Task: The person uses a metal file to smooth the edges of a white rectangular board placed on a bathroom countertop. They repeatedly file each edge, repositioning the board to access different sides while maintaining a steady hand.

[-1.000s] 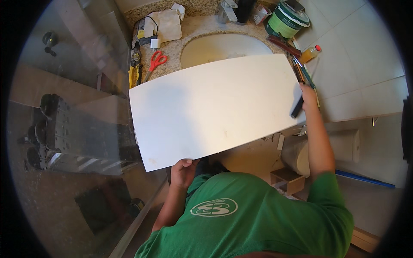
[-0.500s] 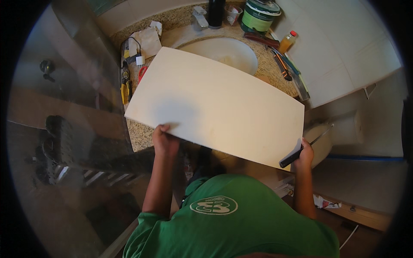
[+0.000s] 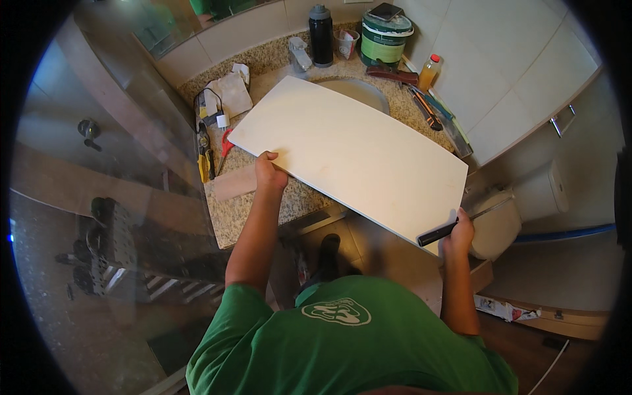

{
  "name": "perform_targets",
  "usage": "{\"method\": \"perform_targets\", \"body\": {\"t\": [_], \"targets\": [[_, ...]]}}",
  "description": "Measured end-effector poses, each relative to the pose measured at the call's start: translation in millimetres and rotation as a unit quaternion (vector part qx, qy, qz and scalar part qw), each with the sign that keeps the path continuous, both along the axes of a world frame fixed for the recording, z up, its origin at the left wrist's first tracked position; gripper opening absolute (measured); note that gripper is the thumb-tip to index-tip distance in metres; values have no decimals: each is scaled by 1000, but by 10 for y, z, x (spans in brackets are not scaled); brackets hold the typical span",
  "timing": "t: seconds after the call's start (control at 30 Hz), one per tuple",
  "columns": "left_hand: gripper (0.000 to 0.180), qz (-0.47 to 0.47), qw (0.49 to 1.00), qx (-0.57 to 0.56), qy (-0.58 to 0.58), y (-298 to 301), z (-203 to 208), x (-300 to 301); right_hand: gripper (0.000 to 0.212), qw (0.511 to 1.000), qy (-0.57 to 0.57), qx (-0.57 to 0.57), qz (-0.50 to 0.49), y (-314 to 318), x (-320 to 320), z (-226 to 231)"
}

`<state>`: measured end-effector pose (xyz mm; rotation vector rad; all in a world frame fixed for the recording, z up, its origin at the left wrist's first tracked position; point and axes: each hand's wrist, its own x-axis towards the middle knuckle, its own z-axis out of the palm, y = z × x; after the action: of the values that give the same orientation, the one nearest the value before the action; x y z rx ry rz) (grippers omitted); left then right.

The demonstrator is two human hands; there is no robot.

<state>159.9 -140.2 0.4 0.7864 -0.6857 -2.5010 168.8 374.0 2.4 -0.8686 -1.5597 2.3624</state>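
A white rectangular board [image 3: 355, 158] is held up in front of me, tilted so its far left corner lies over the sink. My left hand [image 3: 270, 174] grips its near long edge, thumb on the upper face and fingers hidden beneath. At the near right corner my right hand [image 3: 461, 234] closes around the board's short edge. That hand also holds a screwdriver-like tool [image 3: 437, 233], its black handle over the board and its thin metal shaft pointing away to the right. The tool's tip is too small to make out.
Behind the board are a granite counter [image 3: 230, 224], a sink [image 3: 368, 92], a faucet [image 3: 300, 54], a black bottle [image 3: 321, 36] and a green bucket [image 3: 384, 43]. Red-handled scissors [image 3: 226, 145], yellow-handled snips [image 3: 205, 158] and a utility knife [image 3: 426, 110] lie around it. A toilet [image 3: 497, 224] stands right.
The board has shifted right relative to the counter, uncovering the scissors and more of the counter's left side. My left hand has risen with it; both hands keep their grip.
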Motion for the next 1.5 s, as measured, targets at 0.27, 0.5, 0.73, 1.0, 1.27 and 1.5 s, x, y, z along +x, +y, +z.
{"method": "perform_targets", "body": {"t": [0.27,0.5,0.73,1.0,1.27,1.5], "targets": [[59,52,999,6,-4,-336,-77,-129,38,999,12,33,9,-462,-219,89],[61,42,999,-15,-6,-521,-101,-218,40,1000,7,12,-5,-779,-225,241],[50,21,999,-8,-45,-729,-178,-318,41,1000,19,0,-8,-852,-159,313],[40,-108,957,-161,-214,-1045,88,-129,33,993,19,-112,-19,-935,-78,341],[46,-215,743,-484,-410,-1272,113,111,27,989,32,-145,-6,-864,-64,268],[53,-169,523,-754,-359,-1116,-116,458,23,980,28,-197,23,-844,-6,203]]}}
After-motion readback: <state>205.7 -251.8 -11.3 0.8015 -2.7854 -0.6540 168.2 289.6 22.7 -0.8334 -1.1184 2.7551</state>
